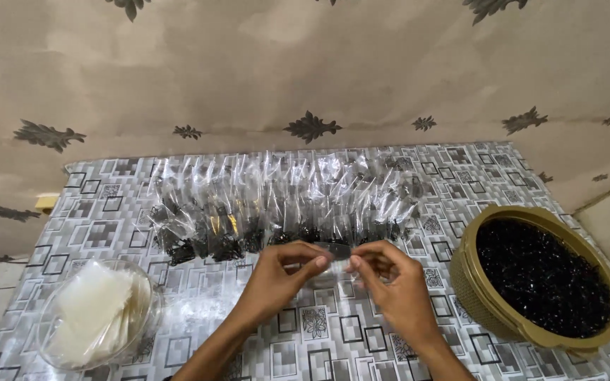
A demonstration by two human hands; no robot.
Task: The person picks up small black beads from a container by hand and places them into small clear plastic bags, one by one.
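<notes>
Head view, table top. I see the left hand (282, 271) and the right hand (390, 282) meeting above the middle of the table (107, 233), whose glossy cover carries a grey pattern of nested squares. Between them is a small clear plastic bag (336, 252), thin, crinkled and shiny, with something dark showing at its upper edge; I cannot make out its contents further. Both hands pinch it: the left thumb and forefinger grip its left end, the right thumb and forefinger its right end, and the remaining fingers are curled.

Just beyond the hands lies a long row of filled clear bags (277, 204), overlapping, each with a dark clump at its lower end and reflective, wrinkled film above. To the right stands a round olive-gold basket (481, 296) with a woven-textured wall, heaped with small glossy black pieces (541, 275). To the left sits a transparent round bowl (146, 293) holding a stack of flat, cloudy white plastic bags (93, 310).
</notes>
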